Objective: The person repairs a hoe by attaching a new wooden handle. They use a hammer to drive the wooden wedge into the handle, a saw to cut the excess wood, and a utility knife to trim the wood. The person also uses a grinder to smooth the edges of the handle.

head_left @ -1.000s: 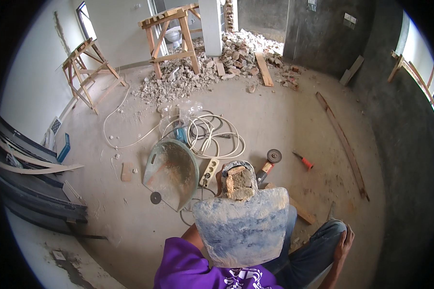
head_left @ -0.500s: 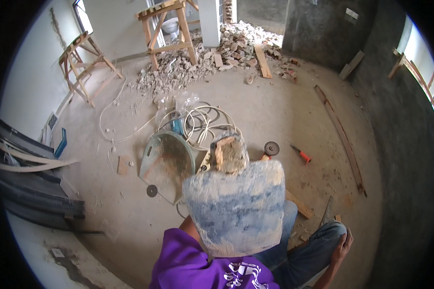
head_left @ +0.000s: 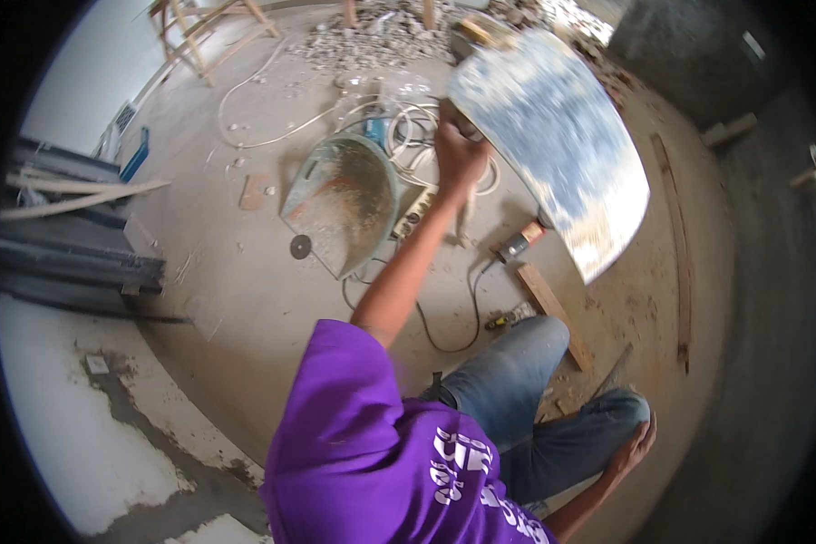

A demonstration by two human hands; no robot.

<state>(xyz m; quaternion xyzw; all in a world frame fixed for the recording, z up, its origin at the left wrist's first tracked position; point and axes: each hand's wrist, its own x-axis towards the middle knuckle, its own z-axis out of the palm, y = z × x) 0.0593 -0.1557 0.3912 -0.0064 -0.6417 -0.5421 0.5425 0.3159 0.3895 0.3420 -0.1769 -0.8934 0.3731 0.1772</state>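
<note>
My left hand is wrapped round the wooden handle of a hoe and holds it up in front of me at arm's length. The hoe's broad blade, worn blue and whitish, tilts out to the right and hides part of the floor. At its top left shows the eye with wood in it. The handle is mostly hidden behind my hand and blurred. My right hand lies on my bent right knee, fingers stretched out, with nothing in it.
Near the blade an angle grinder lies by a wooden plank. A greenish scoop, a power strip, coiled cables and a disc lie leftward. Rubble lies far off; dark profiles line the left.
The hoe's blade has swung up and to the right, away from my body, uncovering my left arm and hand. My right hand stays on the knee. The view has tipped downward.
</note>
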